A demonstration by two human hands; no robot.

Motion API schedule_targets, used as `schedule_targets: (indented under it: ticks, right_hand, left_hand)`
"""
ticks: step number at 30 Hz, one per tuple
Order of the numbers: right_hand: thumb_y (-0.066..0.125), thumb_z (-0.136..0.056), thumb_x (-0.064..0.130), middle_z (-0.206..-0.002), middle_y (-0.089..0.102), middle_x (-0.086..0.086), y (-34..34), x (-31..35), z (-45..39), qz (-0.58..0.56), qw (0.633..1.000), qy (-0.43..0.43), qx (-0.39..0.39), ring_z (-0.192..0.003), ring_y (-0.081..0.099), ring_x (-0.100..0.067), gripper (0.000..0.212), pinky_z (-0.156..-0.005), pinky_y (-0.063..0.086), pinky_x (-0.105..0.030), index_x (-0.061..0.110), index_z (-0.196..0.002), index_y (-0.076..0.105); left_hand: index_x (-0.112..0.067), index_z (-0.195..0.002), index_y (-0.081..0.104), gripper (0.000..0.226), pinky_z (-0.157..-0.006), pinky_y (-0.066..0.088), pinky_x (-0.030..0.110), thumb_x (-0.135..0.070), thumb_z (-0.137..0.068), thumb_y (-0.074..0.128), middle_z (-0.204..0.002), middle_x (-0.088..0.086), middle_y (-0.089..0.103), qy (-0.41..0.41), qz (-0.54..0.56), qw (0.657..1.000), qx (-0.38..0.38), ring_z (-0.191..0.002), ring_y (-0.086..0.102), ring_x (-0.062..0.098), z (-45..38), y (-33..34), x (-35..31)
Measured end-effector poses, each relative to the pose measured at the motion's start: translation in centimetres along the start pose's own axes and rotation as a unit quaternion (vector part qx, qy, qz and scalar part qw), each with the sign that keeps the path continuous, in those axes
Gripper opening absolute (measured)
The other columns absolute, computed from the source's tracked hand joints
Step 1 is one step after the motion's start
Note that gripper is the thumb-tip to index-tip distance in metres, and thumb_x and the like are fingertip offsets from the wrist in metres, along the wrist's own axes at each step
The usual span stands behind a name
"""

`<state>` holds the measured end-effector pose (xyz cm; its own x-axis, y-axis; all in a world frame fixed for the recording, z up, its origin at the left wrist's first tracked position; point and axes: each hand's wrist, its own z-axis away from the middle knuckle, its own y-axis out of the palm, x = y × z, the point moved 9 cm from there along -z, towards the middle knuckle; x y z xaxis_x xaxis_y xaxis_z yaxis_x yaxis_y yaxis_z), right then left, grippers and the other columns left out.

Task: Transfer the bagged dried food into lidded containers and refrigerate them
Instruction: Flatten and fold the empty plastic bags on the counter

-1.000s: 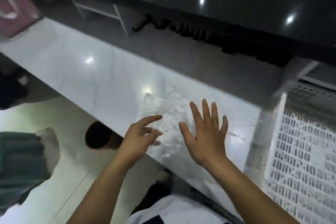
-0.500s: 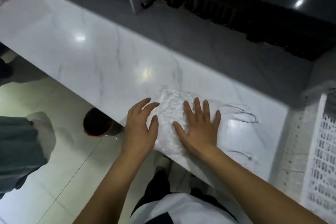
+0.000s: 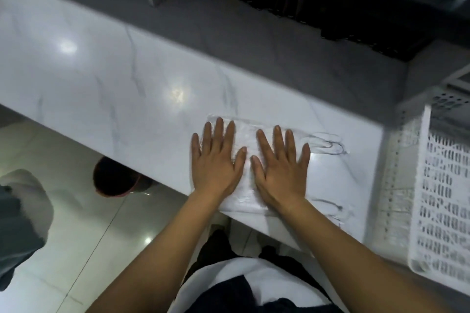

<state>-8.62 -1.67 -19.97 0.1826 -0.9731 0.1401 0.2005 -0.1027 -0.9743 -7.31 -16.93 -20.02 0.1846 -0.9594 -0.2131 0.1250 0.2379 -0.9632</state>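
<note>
A clear, empty plastic bag [image 3: 245, 140] lies flattened on the white marble counter [image 3: 106, 84], near its front edge. My left hand [image 3: 216, 162] presses flat on the bag's left part, fingers straight and spread. Beside it, my right hand [image 3: 282, 168] presses flat on the bag's middle, thumbs almost touching. The bag's handle loops [image 3: 330, 146] stick out to the right of my right hand. No dried food and no lidded container are in view.
A white perforated plastic crate [image 3: 442, 185] stands at the right end of the counter. A dark grey ledge [image 3: 254, 33] runs behind the counter. On the tiled floor below sits a dark round bin [image 3: 114, 178]. Another person's clothing [image 3: 20, 223] shows at far left.
The bag was crumpled and raised under my hands a second ago. Both hands have come down and spread it flat on the counter, fingers now fully straight.
</note>
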Motion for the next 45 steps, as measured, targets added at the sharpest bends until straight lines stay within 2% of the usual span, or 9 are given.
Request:
schedule_targets:
  ticks: [12, 15, 18, 21, 25, 29, 38, 42, 45]
  right_hand:
    - [0.014, -0.1, 0.059, -0.167, -0.013, 0.003, -2.9, -2.9, 0.0, -0.027, 0.999, 0.042, -0.014, -0.152, -0.02, -0.022, 0.063, -0.117, -0.016, -0.057, 0.039, -0.157, -0.001]
    - [0.016, -0.1, 0.055, -0.167, -0.011, 0.004, -4.1, 1.8, -0.3, -0.032, 0.998, -0.024, -0.044, -0.153, -0.016, -0.021, 0.062, -0.118, -0.013, -0.056, 0.038, -0.157, 0.001]
    - [0.017, -0.103, 0.049, -0.168, -0.007, 0.004, -2.3, 5.0, -1.4, -0.06, 0.997, -0.05, 0.003, -0.153, -0.014, -0.019, 0.058, -0.12, -0.009, -0.055, 0.037, -0.158, 0.003]
    - [0.007, -0.101, 0.046, -0.168, -0.006, 0.004, 0.1, 5.4, -1.4, -0.037, 0.997, -0.058, 0.038, -0.153, -0.014, -0.018, 0.06, -0.12, -0.008, -0.055, 0.034, -0.159, 0.001]
    - [0.004, -0.101, 0.049, -0.167, -0.012, 0.006, 0.7, 4.5, -1.2, -0.01, 0.998, -0.05, 0.04, -0.152, -0.017, -0.016, 0.06, -0.12, -0.009, -0.054, 0.033, -0.158, -0.007]
    - [0.01, -0.102, 0.055, -0.167, -0.011, 0.006, -0.1, 1.8, -1.2, -0.002, 0.999, -0.032, 0.022, -0.152, -0.016, -0.017, 0.062, -0.121, -0.008, -0.054, 0.033, -0.158, -0.007]
    - [0.013, -0.099, 0.066, -0.167, -0.014, 0.003, -1.3, -7.4, 0.4, -0.015, 0.999, 0.038, 0.027, -0.151, -0.021, -0.02, 0.07, -0.121, -0.01, -0.053, 0.034, -0.158, -0.008]
    - [0.016, -0.099, 0.065, -0.166, -0.019, 0.004, -3.8, -4.5, 2.0, -0.034, 0.999, 0.013, -0.008, -0.15, -0.024, -0.018, 0.07, -0.119, -0.017, -0.049, 0.034, -0.158, -0.008]
    - [0.011, -0.096, 0.068, -0.165, -0.021, 0.005, -2.7, -0.4, 4.9, -0.02, 0.998, -0.06, 0.016, -0.15, -0.024, -0.018, 0.072, -0.119, -0.015, -0.053, 0.036, -0.158, -0.008]
  left_hand:
    - [-0.031, -0.159, -0.007, 0.069, -0.123, -0.01, 0.048, -0.061, -0.101, 0.014, -0.167, 0.003, -0.016, -0.004, 0.011, 1.0, -0.004, -0.153, -0.017, 0.022, 0.0, -0.3, 0.9]
    - [-0.034, -0.159, 0.007, 0.059, -0.124, -0.007, 0.048, -0.038, -0.105, 0.029, -0.168, 0.001, -0.005, 0.002, 0.089, 0.994, -0.058, -0.155, -0.01, 0.022, 0.0, -2.1, 0.8]
    - [-0.017, -0.154, 0.033, 0.062, -0.125, 0.01, 0.045, -0.002, -0.095, 0.048, -0.164, 0.006, 0.025, 0.017, 0.18, 0.97, -0.165, -0.153, 0.016, 0.023, 0.0, -4.5, 0.8]
    - [-0.012, -0.149, 0.043, 0.063, -0.124, 0.022, 0.04, 0.011, -0.091, 0.045, -0.158, 0.005, 0.039, 0.022, 0.285, 0.948, -0.139, -0.15, 0.027, 0.02, -0.5, -3.5, 0.8]
    - [-0.016, -0.157, 0.025, 0.057, -0.126, 0.009, 0.04, -0.025, -0.101, 0.027, -0.166, 0.005, 0.02, 0.059, 0.082, 0.992, -0.073, -0.154, 0.012, 0.022, -0.8, -0.9, -0.2]
    - [-0.018, -0.16, 0.005, 0.064, -0.125, 0.002, 0.045, -0.046, -0.104, 0.015, -0.168, 0.004, 0.002, 0.039, 0.012, 0.999, -0.035, -0.155, -0.002, 0.023, -1.1, -0.1, 0.7]
    - [-0.018, -0.16, 0.005, 0.067, -0.125, -0.001, 0.044, -0.051, -0.104, 0.018, -0.169, 0.004, 0.001, 0.039, 0.006, 0.999, -0.018, -0.155, -0.005, 0.021, -0.8, -0.6, 0.5]
    - [-0.023, -0.16, 0.009, 0.07, -0.124, -0.004, 0.046, -0.048, -0.101, 0.039, -0.168, 0.007, -0.003, 0.016, 0.075, 0.996, 0.05, -0.154, -0.009, 0.028, -1.2, -1.5, 0.7]
    - [-0.03, -0.155, 0.027, 0.069, -0.123, 0.008, 0.047, -0.039, -0.094, 0.057, -0.165, 0.007, 0.02, 0.048, 0.052, 0.996, 0.059, -0.152, 0.012, 0.032, -3.9, -3.9, -0.2]
